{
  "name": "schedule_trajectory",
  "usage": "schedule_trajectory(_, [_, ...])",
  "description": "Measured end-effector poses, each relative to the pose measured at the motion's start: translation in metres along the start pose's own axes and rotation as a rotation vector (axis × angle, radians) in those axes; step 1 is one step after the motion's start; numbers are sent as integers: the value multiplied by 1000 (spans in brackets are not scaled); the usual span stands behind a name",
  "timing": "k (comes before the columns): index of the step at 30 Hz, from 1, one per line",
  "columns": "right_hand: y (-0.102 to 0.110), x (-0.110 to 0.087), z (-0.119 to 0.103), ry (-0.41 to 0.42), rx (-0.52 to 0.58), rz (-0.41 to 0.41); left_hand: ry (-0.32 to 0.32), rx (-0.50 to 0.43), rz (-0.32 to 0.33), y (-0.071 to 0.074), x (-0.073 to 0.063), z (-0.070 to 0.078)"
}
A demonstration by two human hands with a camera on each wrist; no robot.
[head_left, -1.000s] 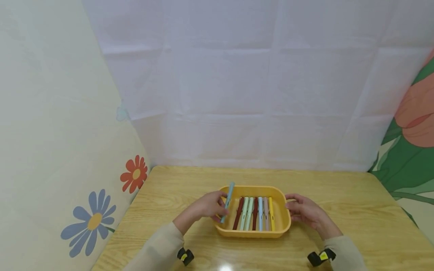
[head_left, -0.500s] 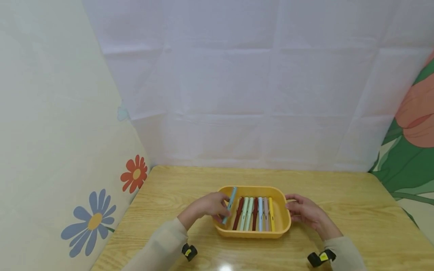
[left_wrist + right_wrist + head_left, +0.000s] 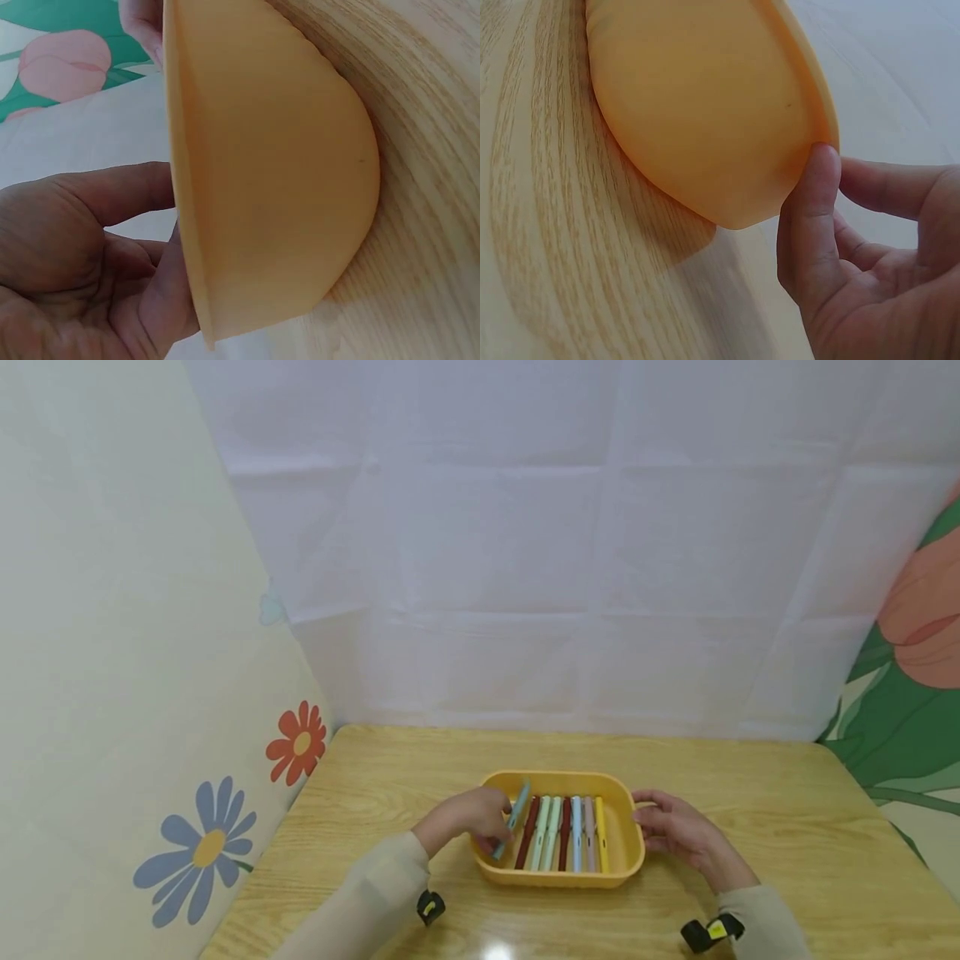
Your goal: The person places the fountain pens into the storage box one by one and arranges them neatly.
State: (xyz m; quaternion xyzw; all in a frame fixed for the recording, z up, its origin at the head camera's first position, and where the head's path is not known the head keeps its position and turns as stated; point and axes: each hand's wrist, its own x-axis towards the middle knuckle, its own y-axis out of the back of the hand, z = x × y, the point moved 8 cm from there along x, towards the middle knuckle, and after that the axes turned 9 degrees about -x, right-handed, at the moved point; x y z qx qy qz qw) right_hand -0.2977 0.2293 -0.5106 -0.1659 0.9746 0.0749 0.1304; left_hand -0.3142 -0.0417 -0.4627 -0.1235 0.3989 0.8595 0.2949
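A yellow plastic basket (image 3: 555, 879) sits on the table with several pens lying side by side in it. Among them are dark red pens (image 3: 528, 832), pale green pens (image 3: 551, 833), a light blue pen (image 3: 576, 833) and a yellow pen (image 3: 602, 833). My left hand (image 3: 482, 814) reaches over the basket's left end and holds a teal-blue pen (image 3: 520, 804), tilted beside the row. In the left wrist view the basket wall (image 3: 277, 165) hides that pen and the fingertips. My right hand (image 3: 862, 262) pinches the basket's right rim between thumb and finger.
The wooden table (image 3: 390, 760) extends around the basket. A white cloth (image 3: 480, 568) hangs behind it. Flower-printed walls (image 3: 210, 849) stand at left and right. Each wrist wears a black strap (image 3: 712, 932).
My left hand has moved slightly right and into the basket, bringing the teal-blue pen lower and closer to the row. The right hand and basket have stayed in place.
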Motion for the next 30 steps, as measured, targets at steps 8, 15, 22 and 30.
schedule_trajectory(8, [1, -2, 1, -3, -3, 3, 21, 78, -16, -4, 4, 2])
schedule_trajectory(15, [4, -2, 3, -14, -13, 14, 17, 142, -13, -5, 4, 5])
schedule_trajectory(22, [5, -2, 3, -22, -16, 19, -40, 284, 47, -3, 3, 10])
schedule_trajectory(30, [6, -1, 3, -32, -36, 27, -99, 237, 99, 15, 0, 11])
